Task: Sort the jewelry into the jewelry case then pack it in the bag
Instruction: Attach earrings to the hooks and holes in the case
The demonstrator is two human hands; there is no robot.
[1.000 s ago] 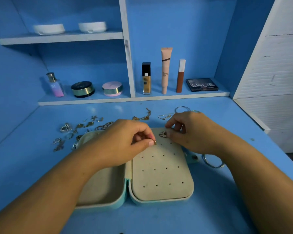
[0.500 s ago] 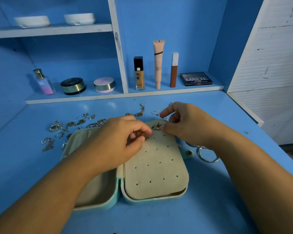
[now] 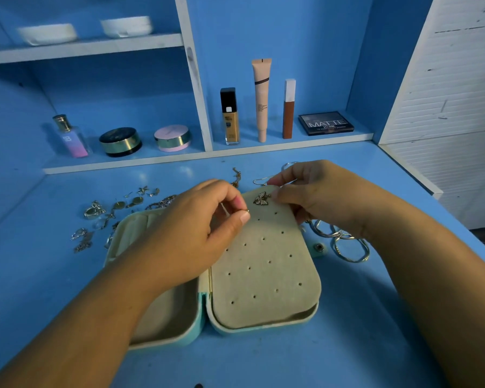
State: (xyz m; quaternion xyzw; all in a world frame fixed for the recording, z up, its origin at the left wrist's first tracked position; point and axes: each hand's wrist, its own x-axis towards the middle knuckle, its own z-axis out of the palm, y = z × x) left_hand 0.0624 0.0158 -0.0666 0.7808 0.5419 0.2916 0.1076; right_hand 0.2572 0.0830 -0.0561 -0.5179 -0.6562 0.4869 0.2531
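At the centre of the frame, the jewelry case point(image 3: 177, 317) lies open on the blue surface point(image 3: 347, 345), its right half covered by a beige pad point(image 3: 263, 275) dotted with small holes. The left hand point(image 3: 191, 236) has its grip closed on a tiny gold piece point(image 3: 247, 210), thumb and forefinger pinching it just over the pad's upper left part. The right hand point(image 3: 325, 200) holds the pad's upper right corner, its thumb on top and its other fingers seemingly tucked behind the edge. A butterfly earring point(image 3: 261, 198) already sits in the top row, between the two hands.

The coming move likely turns on the free holes just right of and below the left fingertips. These lie very near the pinched piece, so the left hand is the one placed to seat it while the right steadies the pad. The piece is too small to tell which way its post points.

More loose jewelry point(image 3: 95, 219) lies scattered at the left of the frame, and silver bangles point(image 3: 347, 245) sit just right of the case. No bag is in view, so sorting looks to be at an early stage
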